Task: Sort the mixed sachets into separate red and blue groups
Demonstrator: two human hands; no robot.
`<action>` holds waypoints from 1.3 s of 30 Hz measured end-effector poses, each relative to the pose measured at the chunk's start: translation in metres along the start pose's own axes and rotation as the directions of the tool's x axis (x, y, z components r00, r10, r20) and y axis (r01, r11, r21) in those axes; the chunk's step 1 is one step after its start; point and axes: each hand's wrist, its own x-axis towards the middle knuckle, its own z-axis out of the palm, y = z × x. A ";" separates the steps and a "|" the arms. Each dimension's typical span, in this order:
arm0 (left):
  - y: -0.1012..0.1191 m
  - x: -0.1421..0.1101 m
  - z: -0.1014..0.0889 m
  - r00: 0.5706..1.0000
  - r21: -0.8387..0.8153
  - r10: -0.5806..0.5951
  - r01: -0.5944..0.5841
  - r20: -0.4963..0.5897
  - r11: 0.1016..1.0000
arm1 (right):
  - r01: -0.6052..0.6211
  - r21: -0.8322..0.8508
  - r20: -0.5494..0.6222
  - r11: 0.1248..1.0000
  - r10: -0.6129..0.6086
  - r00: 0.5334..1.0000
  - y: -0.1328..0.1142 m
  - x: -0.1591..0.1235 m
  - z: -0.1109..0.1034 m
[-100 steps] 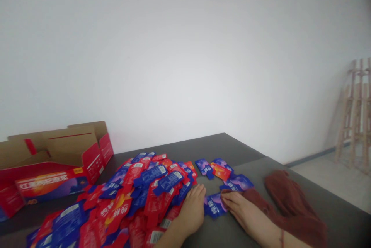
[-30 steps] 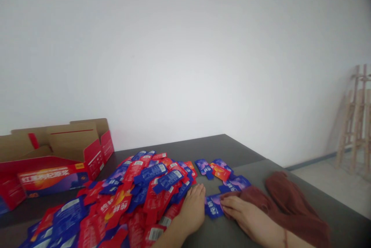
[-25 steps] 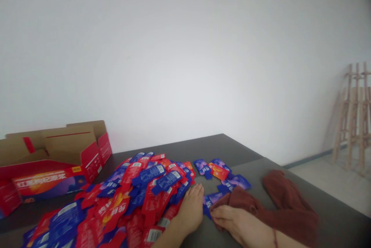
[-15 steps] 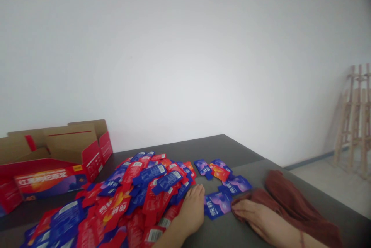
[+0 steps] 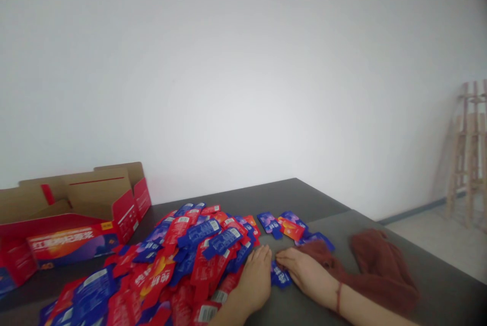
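My left hand (image 5: 255, 276) lies flat with fingers out, resting on the right edge of a big heap of red and blue sachets (image 5: 167, 265). Beside it my right hand (image 5: 304, 272) lies palm down, fingers stretched, pressing a dark red cloth (image 5: 365, 265) over a blue sachet (image 5: 280, 278) on the dark grey table (image 5: 266, 194). The cloth trails to the right under my wrist. Only a corner of that sachet shows between my two hands.
An opened red and brown cardboard box (image 5: 72, 219) lies at the table's left. A few loose sachets (image 5: 283, 223) sit just beyond my hands. A wooden easel (image 5: 470, 153) stands by the white wall at the right, past the table's edge.
My right hand with the cloth slid left over the blue sachet, which was uncovered half a second ago. The left hand stayed on the heap. The view shifted slightly.
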 end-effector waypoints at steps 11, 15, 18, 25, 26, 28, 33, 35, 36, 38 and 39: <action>0.002 0.002 0.000 0.999 -0.039 0.022 -0.023 -0.034 0.999 | -0.082 -0.132 0.039 0.988 0.088 0.995 0.022 -0.040 -0.029; -0.004 0.004 0.002 0.978 -0.178 0.035 -0.073 -0.206 0.981 | -0.058 -0.080 0.082 0.995 0.065 0.995 0.028 -0.016 -0.049; -0.007 0.007 0.001 0.945 -0.366 -0.081 -0.043 -0.318 0.930 | -0.082 0.059 0.223 0.995 0.067 0.972 0.042 -0.002 -0.066; -0.002 0.009 -0.006 0.916 -0.470 -0.079 -0.126 -0.393 0.874 | -0.251 0.058 0.337 0.966 0.218 0.916 0.063 0.018 -0.069; -0.001 0.008 -0.007 0.912 -0.460 -0.068 -0.139 -0.404 0.877 | -0.275 0.032 0.285 0.961 0.255 0.924 0.062 0.020 -0.068; 0.001 0.006 -0.008 0.912 -0.431 -0.042 -0.152 -0.408 0.890 | -0.328 -0.019 0.173 0.945 0.326 0.929 0.058 0.021 -0.067; -0.001 0.000 -0.003 0.969 -0.315 0.031 -0.110 -0.245 0.943 | -0.294 -0.102 -0.125 0.950 0.281 0.951 0.034 0.006 -0.042; -0.005 -0.001 0.000 0.985 -0.289 0.025 -0.075 -0.172 0.955 | -0.207 -0.135 -0.147 0.969 0.187 0.971 0.023 -0.006 -0.020; -0.006 -0.001 0.001 0.990 -0.282 0.021 -0.060 -0.140 0.957 | -0.175 -0.161 -0.155 0.971 0.150 0.977 0.018 -0.011 -0.008; -0.009 0.001 0.001 0.997 -0.273 0.019 -0.039 -0.074 0.961 | -0.131 -0.212 -0.142 0.968 0.102 0.985 0.008 -0.017 0.012; -0.011 0.001 0.001 0.999 -0.265 0.021 -0.031 -0.044 0.964 | -0.114 -0.231 -0.126 0.966 0.087 0.988 0.004 -0.017 0.019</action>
